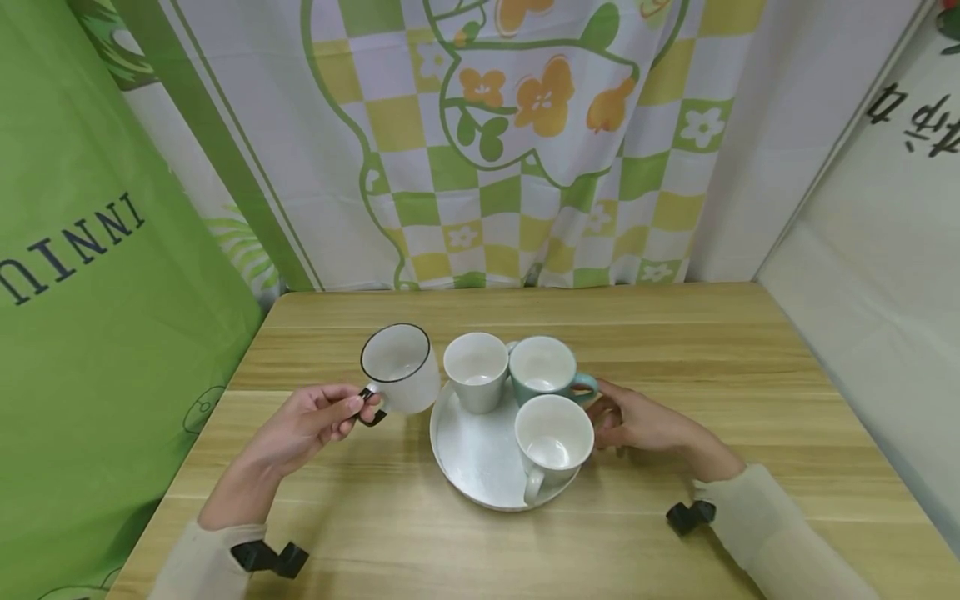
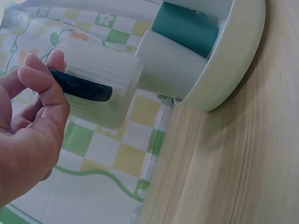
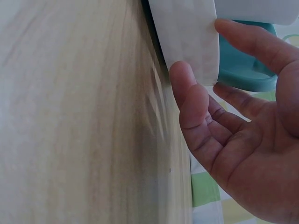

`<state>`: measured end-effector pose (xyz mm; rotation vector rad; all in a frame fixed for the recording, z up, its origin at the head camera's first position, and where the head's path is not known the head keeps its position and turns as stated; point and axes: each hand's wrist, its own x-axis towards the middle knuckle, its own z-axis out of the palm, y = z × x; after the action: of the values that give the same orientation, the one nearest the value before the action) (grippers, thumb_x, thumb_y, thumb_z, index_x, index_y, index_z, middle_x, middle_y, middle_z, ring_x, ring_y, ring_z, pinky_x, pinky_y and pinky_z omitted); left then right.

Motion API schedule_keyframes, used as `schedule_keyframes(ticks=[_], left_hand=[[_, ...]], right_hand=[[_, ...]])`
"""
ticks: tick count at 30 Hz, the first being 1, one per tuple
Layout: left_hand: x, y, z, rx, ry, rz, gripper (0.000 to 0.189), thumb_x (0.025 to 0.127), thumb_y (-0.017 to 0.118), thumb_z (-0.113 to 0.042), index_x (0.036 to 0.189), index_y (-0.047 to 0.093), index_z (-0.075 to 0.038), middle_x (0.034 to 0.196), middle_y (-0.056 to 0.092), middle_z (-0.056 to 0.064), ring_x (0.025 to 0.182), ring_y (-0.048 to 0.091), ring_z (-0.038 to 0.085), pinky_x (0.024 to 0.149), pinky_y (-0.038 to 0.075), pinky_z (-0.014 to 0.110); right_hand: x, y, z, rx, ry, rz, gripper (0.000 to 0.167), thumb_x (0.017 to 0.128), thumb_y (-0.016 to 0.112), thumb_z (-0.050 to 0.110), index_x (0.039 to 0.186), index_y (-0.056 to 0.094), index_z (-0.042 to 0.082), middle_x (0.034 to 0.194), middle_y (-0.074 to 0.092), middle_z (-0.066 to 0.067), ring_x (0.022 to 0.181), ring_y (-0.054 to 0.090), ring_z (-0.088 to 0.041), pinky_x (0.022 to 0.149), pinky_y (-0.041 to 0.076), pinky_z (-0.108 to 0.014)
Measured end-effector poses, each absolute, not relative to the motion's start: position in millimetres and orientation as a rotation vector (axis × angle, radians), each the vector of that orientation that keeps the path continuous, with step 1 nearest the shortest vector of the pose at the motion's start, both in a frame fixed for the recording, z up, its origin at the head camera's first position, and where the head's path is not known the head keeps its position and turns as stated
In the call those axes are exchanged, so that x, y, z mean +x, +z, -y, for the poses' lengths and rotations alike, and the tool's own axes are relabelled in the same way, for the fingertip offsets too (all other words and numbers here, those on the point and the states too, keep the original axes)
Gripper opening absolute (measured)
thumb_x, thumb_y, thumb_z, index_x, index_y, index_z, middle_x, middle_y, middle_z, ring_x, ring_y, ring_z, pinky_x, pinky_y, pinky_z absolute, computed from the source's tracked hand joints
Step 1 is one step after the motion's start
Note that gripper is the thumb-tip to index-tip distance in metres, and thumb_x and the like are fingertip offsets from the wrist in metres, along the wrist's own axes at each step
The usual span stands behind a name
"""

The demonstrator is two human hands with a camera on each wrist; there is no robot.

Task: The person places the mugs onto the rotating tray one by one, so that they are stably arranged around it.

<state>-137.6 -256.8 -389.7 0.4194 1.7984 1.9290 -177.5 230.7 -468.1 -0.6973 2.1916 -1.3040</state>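
My left hand [image 1: 311, 425] pinches the black handle [image 2: 84, 87] of a white mug [image 1: 408, 387] with a black rim. The mug is held off the tabletop, left of a round white tray [image 1: 476, 467]. On the tray stand a pale grey-white mug [image 1: 477, 392] at the back left, a teal mug [image 1: 536, 388] at the back right and a white mug [image 1: 551, 458] at the front right. At the tray's right side, my right hand [image 1: 645, 421] holds its rim [image 3: 196, 42], with thumb and fingertips against the wall, close to the teal handle [image 1: 586, 386].
The wooden table [image 1: 697, 333] extends to either side of the tray. A checked, flower-printed curtain [image 1: 465, 192] hangs behind it. Green cloth [image 1: 112, 350] hangs on the left and white cloth [image 1: 870, 275] on the right.
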Motion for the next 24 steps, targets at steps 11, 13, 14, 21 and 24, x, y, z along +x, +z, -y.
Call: schedule_keyframes(ticks=[11, 13, 14, 21, 24], left_hand=[[-132.1, -390.2, 255.8, 0.531, 1.899, -1.746, 0.024, 0.105, 0.048, -0.008, 0.115, 0.07, -0.011, 0.098, 0.073, -0.007, 0.072, 0.054, -0.004, 0.057, 0.041, 0.009], [-131.9, -390.1, 255.1, 0.538, 1.888, -1.743, 0.024, 0.105, 0.048, -0.008, 0.114, 0.07, -0.011, 0.098, 0.073, -0.008, 0.072, 0.054, -0.004, 0.057, 0.04, 0.009], [-132.0, -390.5, 254.7, 0.54, 1.882, -1.741, 0.024, 0.105, 0.048, -0.008, 0.113, 0.07, -0.011, 0.098, 0.073, -0.008, 0.072, 0.054, -0.004, 0.057, 0.04, 0.009], [-131.7, -393.4, 250.2, 0.571, 1.839, -1.733, 0.024, 0.104, 0.048, -0.005, 0.113, 0.07, -0.009, 0.095, 0.073, -0.007, 0.07, 0.051, -0.002, 0.057, 0.035, 0.013], [-131.6, -394.8, 247.4, 0.594, 1.844, -1.703, 0.025, 0.104, 0.048, -0.003, 0.114, 0.07, -0.008, 0.095, 0.073, -0.006, 0.07, 0.052, -0.002, 0.057, 0.035, 0.013]], right_hand=[[-177.7, -467.8, -230.4, -0.696, -1.303, -2.191, 0.082, 0.088, 0.073, 0.01, 0.155, 0.026, 0.006, 0.125, 0.059, -0.032, 0.089, 0.067, -0.025, 0.058, 0.059, -0.04], [-177.6, -467.3, -230.5, -0.691, -1.306, -2.185, 0.082, 0.088, 0.073, 0.009, 0.155, 0.025, 0.006, 0.125, 0.059, -0.033, 0.088, 0.067, -0.025, 0.058, 0.059, -0.04], [-177.4, -467.1, -230.5, -0.689, -1.305, -2.186, 0.082, 0.088, 0.073, 0.009, 0.155, 0.025, 0.006, 0.126, 0.059, -0.033, 0.088, 0.067, -0.024, 0.058, 0.059, -0.04], [-176.5, -466.0, -230.5, -0.674, -1.282, -2.2, 0.082, 0.088, 0.073, 0.01, 0.155, 0.025, 0.006, 0.125, 0.059, -0.031, 0.086, 0.068, -0.021, 0.058, 0.059, -0.04], [-176.5, -465.9, -230.6, -0.672, -1.286, -2.196, 0.083, 0.088, 0.073, 0.01, 0.155, 0.025, 0.005, 0.126, 0.059, -0.031, 0.087, 0.067, -0.021, 0.058, 0.059, -0.04]])
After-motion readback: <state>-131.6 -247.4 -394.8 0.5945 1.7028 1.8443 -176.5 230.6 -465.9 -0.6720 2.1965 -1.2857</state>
